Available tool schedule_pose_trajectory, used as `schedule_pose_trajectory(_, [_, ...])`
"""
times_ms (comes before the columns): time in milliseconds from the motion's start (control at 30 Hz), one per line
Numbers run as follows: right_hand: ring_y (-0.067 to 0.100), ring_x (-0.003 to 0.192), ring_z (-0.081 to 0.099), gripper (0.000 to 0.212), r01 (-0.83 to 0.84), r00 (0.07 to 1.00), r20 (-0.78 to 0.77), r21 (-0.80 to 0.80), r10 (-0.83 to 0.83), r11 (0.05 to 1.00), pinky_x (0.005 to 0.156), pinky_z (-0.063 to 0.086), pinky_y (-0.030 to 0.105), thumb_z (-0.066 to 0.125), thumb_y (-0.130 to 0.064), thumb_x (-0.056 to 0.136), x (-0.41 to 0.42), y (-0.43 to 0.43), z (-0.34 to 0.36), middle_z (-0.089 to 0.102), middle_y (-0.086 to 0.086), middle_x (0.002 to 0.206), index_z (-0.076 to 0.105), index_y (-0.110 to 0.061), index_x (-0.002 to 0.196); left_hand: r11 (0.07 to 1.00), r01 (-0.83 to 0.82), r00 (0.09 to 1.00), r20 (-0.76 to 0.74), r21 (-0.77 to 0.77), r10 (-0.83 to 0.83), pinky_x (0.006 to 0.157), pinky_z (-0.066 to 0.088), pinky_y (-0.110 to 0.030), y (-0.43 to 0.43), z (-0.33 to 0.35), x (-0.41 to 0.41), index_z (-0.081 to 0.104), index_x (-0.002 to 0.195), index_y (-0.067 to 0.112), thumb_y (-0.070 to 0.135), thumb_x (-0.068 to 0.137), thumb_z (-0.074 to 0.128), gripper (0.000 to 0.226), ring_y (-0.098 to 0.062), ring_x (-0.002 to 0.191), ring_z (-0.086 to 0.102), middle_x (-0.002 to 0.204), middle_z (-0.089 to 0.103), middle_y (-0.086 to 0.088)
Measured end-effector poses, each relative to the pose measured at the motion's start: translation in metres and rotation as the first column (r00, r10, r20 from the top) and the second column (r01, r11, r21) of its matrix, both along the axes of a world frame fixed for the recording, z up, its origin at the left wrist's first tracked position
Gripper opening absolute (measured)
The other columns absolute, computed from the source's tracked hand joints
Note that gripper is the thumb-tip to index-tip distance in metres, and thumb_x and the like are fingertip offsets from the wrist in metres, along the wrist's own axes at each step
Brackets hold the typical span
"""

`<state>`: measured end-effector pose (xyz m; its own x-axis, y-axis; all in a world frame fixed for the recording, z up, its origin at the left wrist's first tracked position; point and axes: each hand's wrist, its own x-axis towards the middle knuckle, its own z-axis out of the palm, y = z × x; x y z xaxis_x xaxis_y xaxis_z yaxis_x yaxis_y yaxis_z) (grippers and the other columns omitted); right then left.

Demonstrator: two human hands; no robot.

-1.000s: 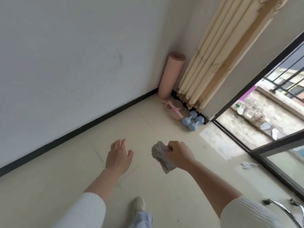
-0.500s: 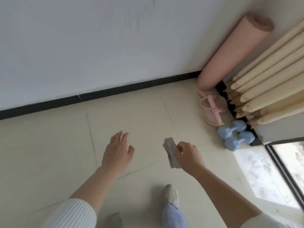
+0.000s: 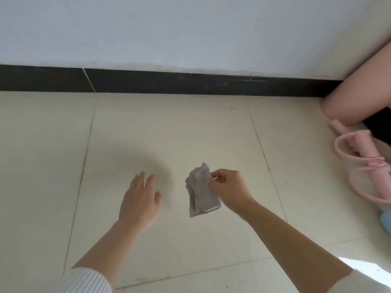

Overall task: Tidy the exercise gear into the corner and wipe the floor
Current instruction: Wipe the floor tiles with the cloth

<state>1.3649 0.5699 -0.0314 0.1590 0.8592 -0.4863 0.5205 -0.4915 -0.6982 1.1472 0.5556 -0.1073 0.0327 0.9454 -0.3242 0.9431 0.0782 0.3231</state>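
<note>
Nearest to us, the cuffs of our white ribbed sleeves (image 3: 84, 280) sit at the bottom edge, with both bare forearms reaching forward over the pale cream tiled floor (image 3: 169, 127). Our left hand (image 3: 139, 199) is released, palm down, fingers straight and slightly spread, holding nothing. We cannot tell whether it touches the tiles, though a soft shadow lies just beyond it.

Just to its right, our right hand (image 3: 230, 190) is grasping a crumpled grey cleaning cloth (image 3: 201, 193), pinching its upper edge between thumb and curled fingers. The cloth hangs down from that pinch, between our two hands, over the middle of the large tile.

Farther off at the right edge, a sliver of a light blue dumbbell (image 3: 385, 220) shows. Just beyond it lies a pink pedal resistance band with looped tubes and a foam bar (image 3: 359, 161), flat on the floor. Behind that stands a rolled pink foam exercise mat (image 3: 357, 92), its lower end on the floor and its body tilted up toward the right.

Farthest from us, a black skirting board (image 3: 169, 82) runs along the foot of the plain white wall (image 3: 169, 28), and the mat's base rests beside it.
</note>
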Motion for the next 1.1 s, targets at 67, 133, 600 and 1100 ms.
schedule_pose_trajectory(67, [0.013, 0.066, 0.056, 0.013, 0.007, 1.0, -0.011, 0.001, -0.007, 1.0, 0.054, 0.041, 0.019, 0.059, -0.018, 0.086, 0.008, 0.019, -0.028, 0.066, -0.003, 0.075, 0.07, -0.016, 0.093, 1.0, 0.001, 1.0, -0.019, 0.022, -0.001, 0.116, 0.02, -0.036, 0.01, -0.026, -0.002, 0.022, 0.15, 0.015, 0.031, 0.099, 0.035, 0.055, -0.026, 0.147, 0.01, 0.16, 0.01, -0.011])
schedule_pose_trajectory(133, [0.015, 0.075, 0.057, 0.025, -0.044, 0.988, 0.15, -0.011, 0.045, 0.999, 0.054, 0.042, 0.017, 0.056, -0.015, 0.087, 0.016, 0.029, -0.056, 0.065, 0.0, 0.094, 0.063, -0.015, 0.111, 0.999, 0.027, 0.999, -0.048, 0.042, -0.025, 0.117, 0.019, -0.038, 0.018, -0.045, -0.009, 0.022, 0.15, 0.015, 0.031, 0.099, 0.037, 0.056, -0.028, 0.147, 0.01, 0.16, 0.01, -0.013])
schedule_pose_trajectory(600, [0.028, 0.147, -0.005, 0.065, -0.587, 0.572, 0.72, 0.025, 0.392, 0.809, 0.117, -0.002, 0.04, 0.0, -0.048, 0.099, -0.016, 0.018, -0.172, -0.002, 0.012, 0.16, 0.003, -0.012, 0.153, 0.974, -0.038, 0.994, -0.092, 0.225, 0.06, 0.117, 0.016, -0.048, 0.054, -0.1, -0.008, 0.021, 0.151, 0.012, 0.047, 0.094, 0.016, 0.067, -0.029, 0.147, 0.013, 0.159, 0.013, -0.014])
schedule_pose_trajectory(1100, [0.023, 0.146, -0.016, 0.062, -0.427, 0.684, 0.639, -0.041, 0.352, 0.903, 0.119, -0.009, 0.037, 0.016, -0.05, 0.1, 0.017, 0.193, -0.157, -0.013, 0.005, 0.16, -0.007, -0.026, 0.153, 0.959, -0.012, 0.987, -0.151, 0.282, 0.057, 0.117, 0.018, -0.045, 0.059, -0.107, -0.008, 0.025, 0.15, 0.009, 0.045, 0.094, 0.023, 0.066, -0.028, 0.146, 0.018, 0.157, 0.019, -0.016])
